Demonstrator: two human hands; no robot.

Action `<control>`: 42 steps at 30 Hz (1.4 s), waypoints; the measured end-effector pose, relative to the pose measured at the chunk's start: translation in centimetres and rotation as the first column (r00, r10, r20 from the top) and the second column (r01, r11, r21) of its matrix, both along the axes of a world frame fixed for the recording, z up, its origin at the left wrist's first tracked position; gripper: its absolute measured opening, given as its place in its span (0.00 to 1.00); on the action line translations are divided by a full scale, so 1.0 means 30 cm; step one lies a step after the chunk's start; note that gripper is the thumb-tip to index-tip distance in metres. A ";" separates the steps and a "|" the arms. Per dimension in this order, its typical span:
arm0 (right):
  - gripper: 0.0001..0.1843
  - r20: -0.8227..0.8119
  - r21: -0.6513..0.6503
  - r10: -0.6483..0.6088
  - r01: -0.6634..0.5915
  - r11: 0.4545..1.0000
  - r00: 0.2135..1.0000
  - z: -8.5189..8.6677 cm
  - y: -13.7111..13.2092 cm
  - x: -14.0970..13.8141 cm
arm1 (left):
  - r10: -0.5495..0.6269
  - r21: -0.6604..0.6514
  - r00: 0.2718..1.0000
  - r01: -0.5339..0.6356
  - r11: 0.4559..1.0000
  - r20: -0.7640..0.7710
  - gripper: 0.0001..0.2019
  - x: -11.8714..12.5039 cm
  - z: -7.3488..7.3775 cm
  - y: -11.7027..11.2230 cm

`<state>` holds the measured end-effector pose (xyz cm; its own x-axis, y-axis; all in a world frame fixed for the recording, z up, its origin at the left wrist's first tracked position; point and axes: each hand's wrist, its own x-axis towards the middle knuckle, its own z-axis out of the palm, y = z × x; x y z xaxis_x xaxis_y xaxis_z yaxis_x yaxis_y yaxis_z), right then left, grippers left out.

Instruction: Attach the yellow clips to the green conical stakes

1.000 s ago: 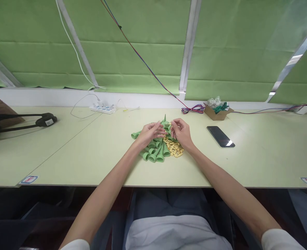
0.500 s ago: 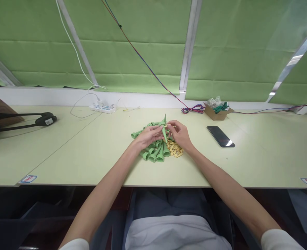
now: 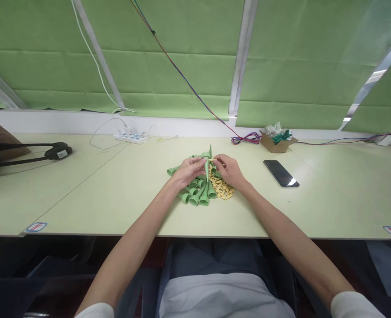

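My left hand [image 3: 190,171] is closed on a green cone-shaped piece [image 3: 206,168], whose pointed end hangs downward. My right hand [image 3: 229,169] pinches a small yellow piece [image 3: 212,160] against the upper part of that cone; whether it is inserted I cannot tell. Beneath both hands lies a pile of similar green cones [image 3: 204,198] with round open ends. Beside it, under my right hand, is a heap of small yellow pieces [image 3: 224,190]. My fingers hide part of both piles.
To the right lies a black phone [image 3: 281,173]. Behind it stands a small cardboard box [image 3: 277,145] with plastic and green material, next to a coiled cable [image 3: 245,139]. A white power strip [image 3: 130,137] is at the back left; a black strapped object [image 3: 58,151] lies far left.
The held cone has turned to hang more upright. A yellow piece now shows between my right fingertips and the cone, and my right hand has shifted slightly.
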<state>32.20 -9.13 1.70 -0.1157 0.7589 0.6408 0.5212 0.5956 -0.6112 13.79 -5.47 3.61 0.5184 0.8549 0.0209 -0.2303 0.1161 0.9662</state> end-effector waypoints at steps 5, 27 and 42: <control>0.15 -0.001 -0.013 -0.013 0.013 1.000 1.000 0.000 -0.007 -0.007 | -0.003 0.040 1.000 0.004 0.999 -0.027 0.17 0.001 0.000 -0.004; 0.25 -0.485 -0.332 0.162 -0.352 0.875 0.859 -0.001 0.001 -0.007 | 0.294 0.660 0.924 -0.063 0.749 -0.245 0.18 0.006 -0.016 -0.025; 0.25 -0.550 -0.305 0.141 -0.356 0.883 0.823 0.000 0.008 -0.016 | 0.387 0.761 0.896 -0.093 0.642 -0.217 0.16 0.013 -0.029 -0.023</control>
<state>31.73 -8.89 1.70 -0.0814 0.9404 0.3302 -0.0532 0.3267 -0.9436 14.16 -6.16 2.73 0.3940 0.7355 0.5512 0.2021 -0.6544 0.7287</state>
